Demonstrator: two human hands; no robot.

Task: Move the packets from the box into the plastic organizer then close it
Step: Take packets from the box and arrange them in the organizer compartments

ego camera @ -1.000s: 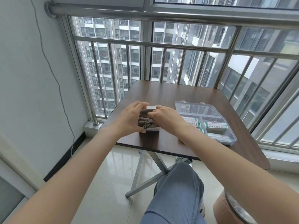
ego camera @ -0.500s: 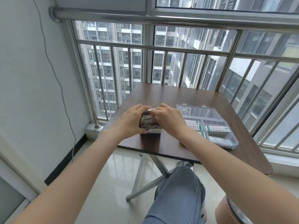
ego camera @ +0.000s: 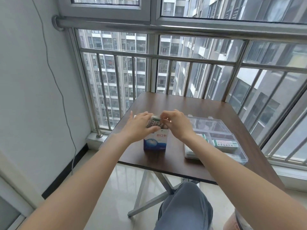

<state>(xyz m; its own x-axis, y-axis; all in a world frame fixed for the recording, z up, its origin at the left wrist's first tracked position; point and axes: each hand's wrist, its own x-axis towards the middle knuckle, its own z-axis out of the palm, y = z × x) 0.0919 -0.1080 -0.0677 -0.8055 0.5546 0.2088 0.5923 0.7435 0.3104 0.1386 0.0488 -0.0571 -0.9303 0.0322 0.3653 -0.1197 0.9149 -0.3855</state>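
Head view, starting at the table's (ego camera: 191,105) left side: my left hand (ego camera: 138,126) rests against the box (ego camera: 154,141), fingers mostly straight along its far-left side and thumb laid across the open top, steadying it more than gripping. That box stands upright near the front edge, left of centre, blue and white with red print. A bundle of packets (ego camera: 153,122) sticks up out of its mouth. My right hand (ego camera: 177,124) has come over from the other side, and its fingertips (ego camera: 163,121) pinch the top of that bundle. These packets look thin, light and papery, so I judge they will flex and fan apart if I pull by one corner; squeezing the whole stack across its flat faces should keep it together. Light cardboard like this will probably lift with the stack, which is why I brace it. Further right, near the front-right corner, the plastic organizer (ego camera: 239,157) lies with its clear lid (ego camera: 209,125) thrown back, several packets already in its compartments.
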